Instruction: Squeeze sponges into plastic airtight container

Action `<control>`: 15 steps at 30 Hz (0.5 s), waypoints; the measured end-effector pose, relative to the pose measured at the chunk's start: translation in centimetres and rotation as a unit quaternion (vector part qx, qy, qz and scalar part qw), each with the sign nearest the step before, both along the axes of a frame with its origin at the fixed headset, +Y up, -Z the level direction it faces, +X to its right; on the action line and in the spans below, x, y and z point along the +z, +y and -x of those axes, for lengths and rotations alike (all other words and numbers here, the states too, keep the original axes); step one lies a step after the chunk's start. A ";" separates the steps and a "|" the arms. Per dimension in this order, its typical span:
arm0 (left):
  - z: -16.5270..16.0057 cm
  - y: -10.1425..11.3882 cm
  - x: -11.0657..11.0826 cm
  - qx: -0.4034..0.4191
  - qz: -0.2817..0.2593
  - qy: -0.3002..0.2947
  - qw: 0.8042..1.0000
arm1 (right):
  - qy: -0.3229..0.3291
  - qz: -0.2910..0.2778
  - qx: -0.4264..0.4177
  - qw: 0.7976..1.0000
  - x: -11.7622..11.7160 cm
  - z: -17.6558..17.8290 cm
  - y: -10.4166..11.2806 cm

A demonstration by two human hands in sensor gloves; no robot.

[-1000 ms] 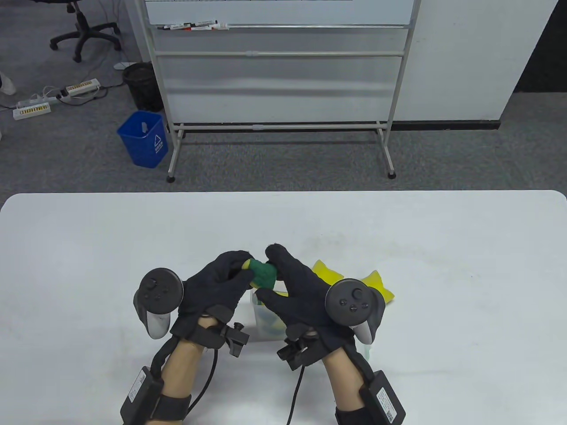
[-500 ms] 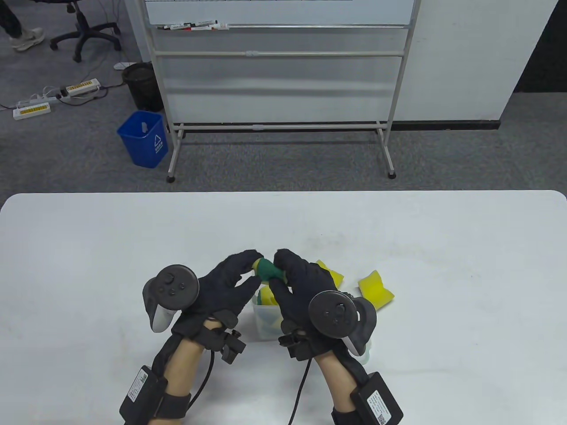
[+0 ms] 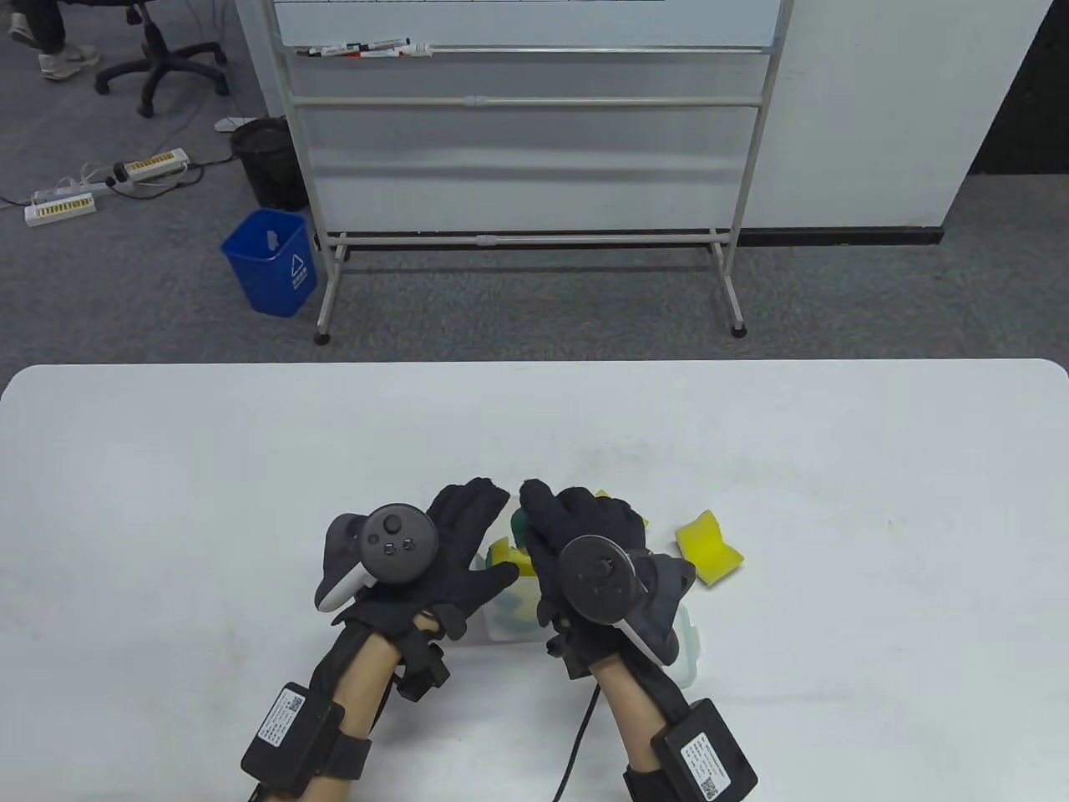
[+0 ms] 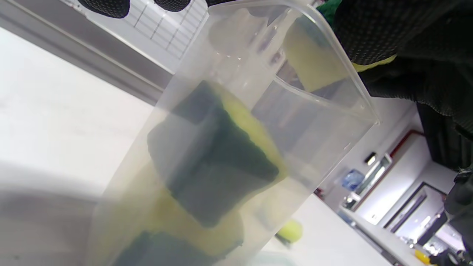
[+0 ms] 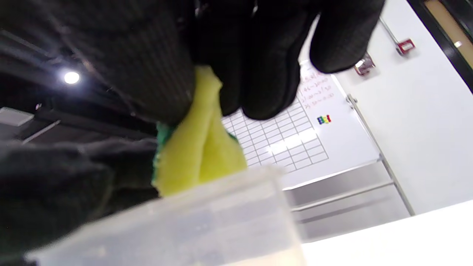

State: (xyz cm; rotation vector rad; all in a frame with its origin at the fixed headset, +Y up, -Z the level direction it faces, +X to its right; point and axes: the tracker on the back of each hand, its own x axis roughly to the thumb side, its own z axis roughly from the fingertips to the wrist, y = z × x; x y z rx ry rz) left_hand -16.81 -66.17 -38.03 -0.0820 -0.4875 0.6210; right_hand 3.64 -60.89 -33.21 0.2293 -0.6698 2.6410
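A clear plastic container [image 3: 505,625] stands on the white table [image 3: 250,468] between my hands, with green-and-yellow sponges inside [image 4: 218,162]. My right hand [image 3: 543,518] pinches a folded green-and-yellow sponge [image 3: 515,528] and holds it at the container's mouth. In the right wrist view the sponge's yellow fold [image 5: 199,155] sits just above the rim [image 5: 177,221]. My left hand [image 3: 488,535] is spread over the container's left side and grips nothing that I can see. In the left wrist view its fingertips [image 4: 107,5] show beyond the container wall [image 4: 325,111].
A loose yellow sponge [image 3: 708,547] lies on the table to the right of my right hand. Another yellow sponge [image 3: 645,522] peeks out behind that hand. A clear lid [image 3: 687,647] lies under my right wrist. A whiteboard stand [image 3: 534,242] stands beyond the table.
Both hands have come down and closer to me over the container. My left hand let go of the sponge's end and opened. My right hand carried the folded sponge down to the container's mouth.
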 end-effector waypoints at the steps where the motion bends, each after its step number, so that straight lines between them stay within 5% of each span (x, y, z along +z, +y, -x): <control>1: 0.0 -0.1 0.0 0.005 0.004 0.000 1.000 | -0.004 -0.004 0.019 1.000 0.0 0.3 -0.1; 9: 0.1 -0.2 -0.1 0.010 0.012 -0.002 1.000 | -0.006 -0.007 0.110 0.994 -0.4 1.5 -1.1; 15: 0.0 -0.3 -0.1 0.021 0.020 -0.005 1.000 | -0.006 0.023 0.062 0.998 -1.3 0.7 -2.0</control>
